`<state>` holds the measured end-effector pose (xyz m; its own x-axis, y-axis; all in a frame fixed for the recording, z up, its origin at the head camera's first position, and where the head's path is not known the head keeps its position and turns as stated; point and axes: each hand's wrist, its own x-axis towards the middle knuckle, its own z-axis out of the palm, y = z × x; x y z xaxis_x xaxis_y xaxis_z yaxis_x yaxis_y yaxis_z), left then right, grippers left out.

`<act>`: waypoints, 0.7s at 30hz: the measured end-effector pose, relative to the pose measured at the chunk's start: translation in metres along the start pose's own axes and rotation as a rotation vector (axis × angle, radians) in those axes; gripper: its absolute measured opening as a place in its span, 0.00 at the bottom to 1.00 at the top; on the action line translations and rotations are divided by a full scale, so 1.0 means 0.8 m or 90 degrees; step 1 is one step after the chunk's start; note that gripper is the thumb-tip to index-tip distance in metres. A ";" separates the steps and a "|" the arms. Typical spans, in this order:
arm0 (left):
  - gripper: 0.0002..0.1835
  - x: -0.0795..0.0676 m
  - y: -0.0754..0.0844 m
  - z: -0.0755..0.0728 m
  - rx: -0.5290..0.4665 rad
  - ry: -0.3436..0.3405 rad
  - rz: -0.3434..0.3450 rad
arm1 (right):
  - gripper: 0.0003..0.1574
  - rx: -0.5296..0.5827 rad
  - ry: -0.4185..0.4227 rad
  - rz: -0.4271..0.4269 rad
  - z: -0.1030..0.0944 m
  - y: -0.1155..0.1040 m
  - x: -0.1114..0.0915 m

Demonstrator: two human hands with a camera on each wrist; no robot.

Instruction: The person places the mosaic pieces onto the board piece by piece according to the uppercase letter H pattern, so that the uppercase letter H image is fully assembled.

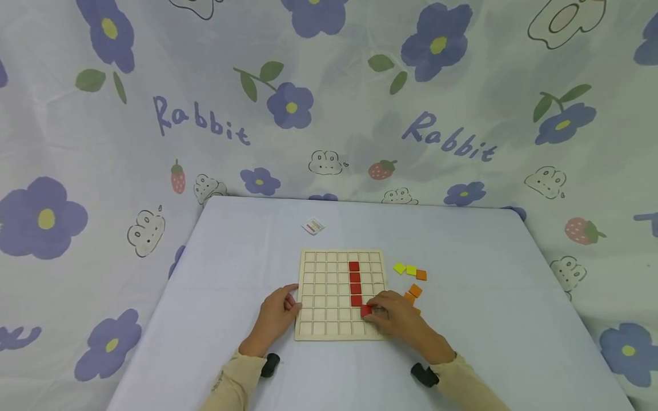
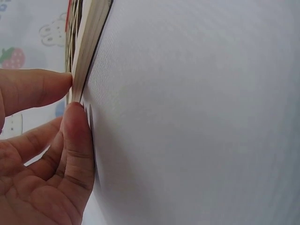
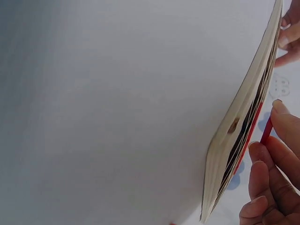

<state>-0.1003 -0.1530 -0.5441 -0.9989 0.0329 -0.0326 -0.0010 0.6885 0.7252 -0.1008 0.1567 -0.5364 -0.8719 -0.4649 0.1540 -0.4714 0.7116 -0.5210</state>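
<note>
Between thumb and fingertips, my right hand [image 1: 398, 315] pinches a red square tile [image 1: 365, 310] low over the right half of a wooden grid board [image 1: 321, 290]. Seen from the right wrist, the tile [image 3: 266, 131] is edge-on and tilted, just above the board's surface. Several red tiles [image 1: 356, 289] lie in one column of the grid, up from the held one. My left hand [image 1: 276, 315] touches the board's left edge. The left wrist view shows its fingertips [image 2: 63, 86] against the board's side [image 2: 86, 51].
Right of the board lie loose yellow tiles [image 1: 411, 270] and orange tiles [image 1: 416, 290], some partly hidden by my right hand. A small printed card [image 1: 313, 226] lies beyond the board. White cloth covers the table [image 1: 247, 245], with a patterned curtain [image 1: 349, 125] behind.
</note>
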 end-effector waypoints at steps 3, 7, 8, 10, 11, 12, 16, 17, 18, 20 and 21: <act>0.24 0.001 -0.001 0.000 -0.001 -0.001 -0.002 | 0.15 0.003 0.013 -0.019 0.004 -0.005 0.003; 0.24 0.000 -0.001 -0.001 -0.004 -0.002 -0.003 | 0.16 0.005 0.014 -0.030 0.008 -0.010 0.007; 0.24 0.000 -0.001 -0.001 -0.004 -0.001 -0.004 | 0.16 0.007 0.011 -0.029 0.008 -0.011 0.008; 0.24 0.000 0.000 -0.001 -0.004 0.003 0.001 | 0.16 0.010 0.000 -0.023 0.010 -0.013 0.009; 0.24 0.000 0.000 -0.001 -0.005 0.003 0.001 | 0.16 0.013 -0.008 -0.018 0.010 -0.014 0.010; 0.24 0.000 0.000 -0.001 -0.005 0.003 0.000 | 0.16 0.014 -0.016 -0.013 0.011 -0.015 0.011; 0.24 -0.001 -0.001 0.000 -0.001 0.004 0.014 | 0.17 0.006 -0.041 0.003 0.013 -0.017 0.012; 0.24 -0.001 -0.001 0.000 -0.003 0.003 0.008 | 0.17 0.001 -0.044 0.005 0.014 -0.017 0.012; 0.24 -0.001 -0.002 0.001 -0.002 0.003 0.008 | 0.17 -0.004 -0.044 0.005 0.015 -0.017 0.012; 0.24 0.000 -0.002 0.001 -0.001 0.003 0.006 | 0.16 -0.010 -0.040 0.005 0.016 -0.017 0.012; 0.24 0.000 -0.002 0.001 0.000 0.004 0.008 | 0.16 -0.009 -0.037 0.005 0.016 -0.017 0.012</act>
<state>-0.1002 -0.1538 -0.5459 -0.9992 0.0369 -0.0183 0.0121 0.6881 0.7255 -0.1012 0.1357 -0.5384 -0.8663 -0.4893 0.1004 -0.4670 0.7222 -0.5103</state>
